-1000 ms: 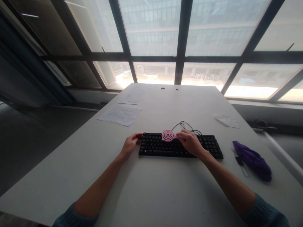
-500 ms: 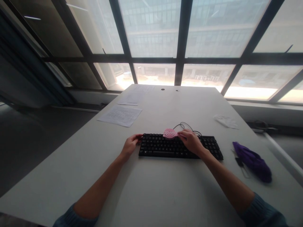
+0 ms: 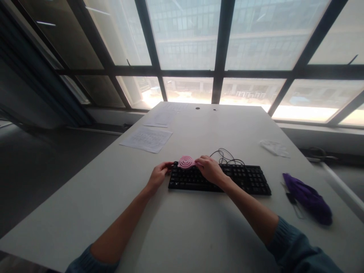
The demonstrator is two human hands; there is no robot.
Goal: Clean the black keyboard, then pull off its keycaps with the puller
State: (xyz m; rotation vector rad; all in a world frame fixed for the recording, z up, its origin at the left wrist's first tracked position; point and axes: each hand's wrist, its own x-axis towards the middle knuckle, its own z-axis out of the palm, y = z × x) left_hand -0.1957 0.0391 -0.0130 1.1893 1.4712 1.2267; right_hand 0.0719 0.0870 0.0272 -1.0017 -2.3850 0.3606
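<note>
A black keyboard (image 3: pixel 244 179) lies across the middle of the white table (image 3: pixel 182 227). My right hand (image 3: pixel 209 170) is closed on a round pink brush with ring ridges (image 3: pixel 186 162), holding it over the keyboard's far left keys. My left hand (image 3: pixel 159 175) grips the keyboard's left end, fingers curled on its top corner. The keyboard's black cable (image 3: pixel 226 155) coils just behind it.
Printed sheets (image 3: pixel 146 138) and another paper (image 3: pixel 160 119) lie at the far left of the table. A crumpled clear wrapper (image 3: pixel 274 148) sits at the right. A purple cloth bundle (image 3: pixel 308 198) with a black clip lies near the right edge. Large windows stand behind.
My right hand has carried the pink brush leftward along the keyboard's top row, from the middle to the left end. My left hand stays on the keyboard's left end.
</note>
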